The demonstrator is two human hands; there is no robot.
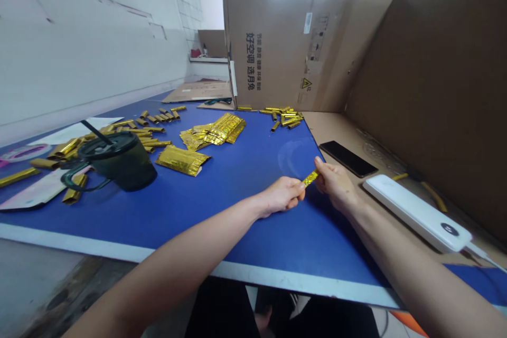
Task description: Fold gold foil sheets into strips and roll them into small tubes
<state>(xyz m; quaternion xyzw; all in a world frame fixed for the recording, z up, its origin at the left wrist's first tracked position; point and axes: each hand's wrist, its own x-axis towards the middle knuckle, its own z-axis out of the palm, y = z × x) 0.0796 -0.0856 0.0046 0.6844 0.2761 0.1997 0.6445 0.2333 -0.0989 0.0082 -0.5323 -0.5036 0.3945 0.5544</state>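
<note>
Between my two hands is a narrow gold foil strip (311, 178), pinched at both ends just above the blue tabletop (253, 232). My left hand (283, 194) grips its lower left end with thumb and fingers closed. At the upper right end, my right hand (335, 182) is closed on the same strip. Whether it is a folded packet or a flat strip I cannot tell, as the fingers cover both ends. Further left lies a flat gold foil packet (182, 160), and behind it a heap of similar foil packets (216, 132).
A dark lidded cup (124, 166) stands at left among many folded gold pieces (150, 129). More gold pieces (287, 117) lie near the cardboard wall (277, 53). At right, a black phone (348, 158) and a white power bank (415, 211) with a cable rest on cardboard.
</note>
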